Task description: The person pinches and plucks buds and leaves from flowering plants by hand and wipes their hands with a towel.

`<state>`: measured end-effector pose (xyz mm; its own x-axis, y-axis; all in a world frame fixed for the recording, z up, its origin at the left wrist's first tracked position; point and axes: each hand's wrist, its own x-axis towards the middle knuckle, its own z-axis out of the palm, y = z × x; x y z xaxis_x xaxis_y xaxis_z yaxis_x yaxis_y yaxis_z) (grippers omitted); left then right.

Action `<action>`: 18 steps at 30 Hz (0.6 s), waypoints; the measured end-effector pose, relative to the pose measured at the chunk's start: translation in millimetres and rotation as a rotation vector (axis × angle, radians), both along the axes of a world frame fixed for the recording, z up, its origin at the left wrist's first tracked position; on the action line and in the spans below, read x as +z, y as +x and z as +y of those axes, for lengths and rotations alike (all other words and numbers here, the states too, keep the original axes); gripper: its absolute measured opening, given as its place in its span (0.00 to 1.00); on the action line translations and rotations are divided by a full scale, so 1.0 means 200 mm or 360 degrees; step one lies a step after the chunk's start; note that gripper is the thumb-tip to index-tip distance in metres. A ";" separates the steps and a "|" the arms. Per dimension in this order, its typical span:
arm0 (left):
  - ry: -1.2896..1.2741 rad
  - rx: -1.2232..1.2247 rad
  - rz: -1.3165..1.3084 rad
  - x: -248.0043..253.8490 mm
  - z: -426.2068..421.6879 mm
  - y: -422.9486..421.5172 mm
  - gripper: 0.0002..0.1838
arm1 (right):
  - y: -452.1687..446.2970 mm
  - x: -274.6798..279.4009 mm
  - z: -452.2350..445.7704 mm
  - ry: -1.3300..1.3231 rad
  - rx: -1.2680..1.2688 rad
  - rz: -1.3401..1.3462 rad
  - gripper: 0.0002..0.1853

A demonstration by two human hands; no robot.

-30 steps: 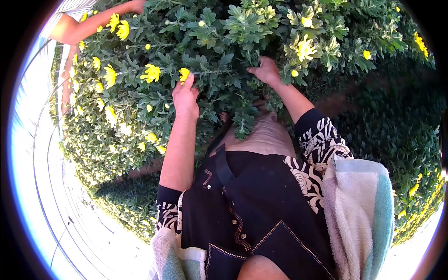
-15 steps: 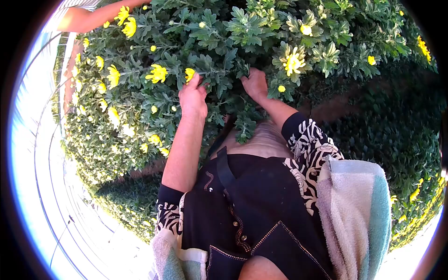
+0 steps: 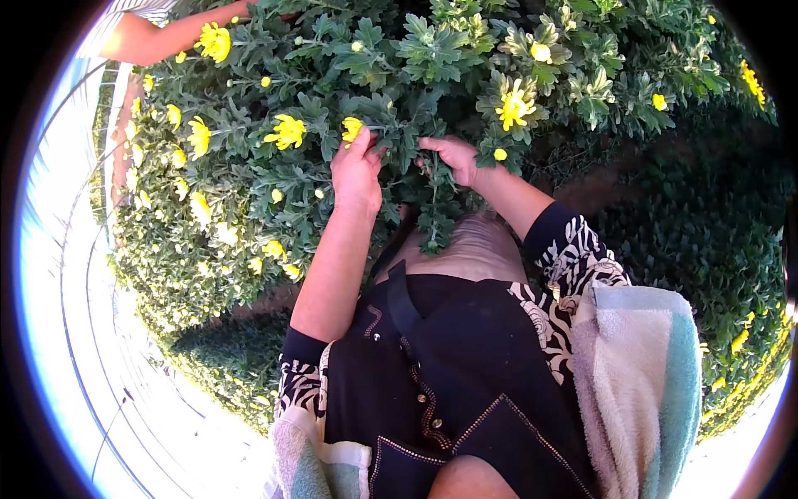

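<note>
My left hand (image 3: 357,175) is closed, thumb and fingers pinched just below a yellow chrysanthemum flower (image 3: 352,129), around its stem. To its right, my right hand (image 3: 453,158) reaches in among the chrysanthemum leaves (image 3: 399,141), thumb and fingers curled toward the same stem area. Leaves partly cover those fingertips, so what they grip cannot be made out. Another open yellow flower (image 3: 287,131) stands left of my left hand. A leafy shoot (image 3: 434,220) hangs below my right hand.
Dense chrysanthemum plants with yellow blooms (image 3: 515,106) and buds surround both hands. Another person's arm (image 3: 158,37) reaches in at upper left. A striped towel (image 3: 640,366) hangs over my right side. Thin curved rods (image 3: 71,333) run along the left, and shaded foliage (image 3: 698,208) lies right.
My left hand has shifted slightly right with the flower. My right hand has turned and moved a little lower, its thumb now pointing left toward my left hand.
</note>
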<state>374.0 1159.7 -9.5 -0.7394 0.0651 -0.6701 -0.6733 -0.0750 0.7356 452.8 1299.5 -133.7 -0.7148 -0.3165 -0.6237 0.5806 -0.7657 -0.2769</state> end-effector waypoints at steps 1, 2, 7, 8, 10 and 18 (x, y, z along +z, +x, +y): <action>0.0003 -0.0040 0.0000 0.01 0.02 0.02 0.13 | -0.02 -0.05 -0.05 -0.0054 -0.0108 -0.0098 0.13; -0.0001 -0.0075 -0.0001 0.02 0.02 0.04 0.12 | -0.05 -0.04 -0.10 -0.0115 -0.0211 -0.0199 0.14; 0.0048 -0.0157 0.0068 -0.02 0.02 0.09 0.12 | -0.08 -0.01 -0.13 -0.0063 -0.0324 -0.0319 0.10; 0.0021 -0.0166 0.0081 -0.01 0.02 0.10 0.11 | -0.07 -0.04 -0.13 -0.0063 -0.0320 -0.0324 0.10; -0.0010 -0.0172 0.0089 0.01 0.02 0.13 0.11 | -0.06 -0.09 -0.12 0.0099 -0.0213 -0.0350 0.09; -0.0008 -0.0029 0.0034 0.06 0.01 0.10 0.09 | 0.10 -0.24 -0.02 0.2834 0.1495 0.0552 0.09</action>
<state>394.3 1160.8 2.6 -0.7522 0.0752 -0.6546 -0.6586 -0.0594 0.7501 472.0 1294.5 -180.9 -0.8613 0.0974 -0.4986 0.3232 0.8623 -0.3898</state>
